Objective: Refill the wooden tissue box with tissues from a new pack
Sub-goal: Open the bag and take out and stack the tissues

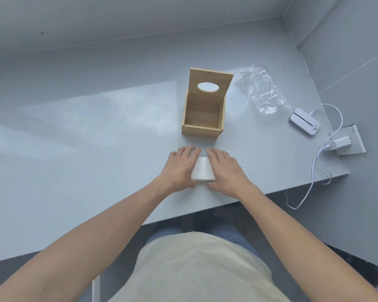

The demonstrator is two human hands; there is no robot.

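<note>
Now both hands, the left hand (179, 167) and right hand (224, 170), are clasping the white tissue stack (202, 170) at frame centre, and should be squeezing evenly before lifting toward the open wooden box (203, 118) above.

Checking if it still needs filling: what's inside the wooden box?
The wooden box stands open, lid up, and looks empty: bare wood inside. The near wall hides its front floor.

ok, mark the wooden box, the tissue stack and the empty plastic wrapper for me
wooden tissue box (200, 132): head view, near front wall.
tissue stack (203, 170): head view, top sheet showing between the hands.
plastic wrapper (263, 90): head view, crinkled middle, right of the box.
</note>
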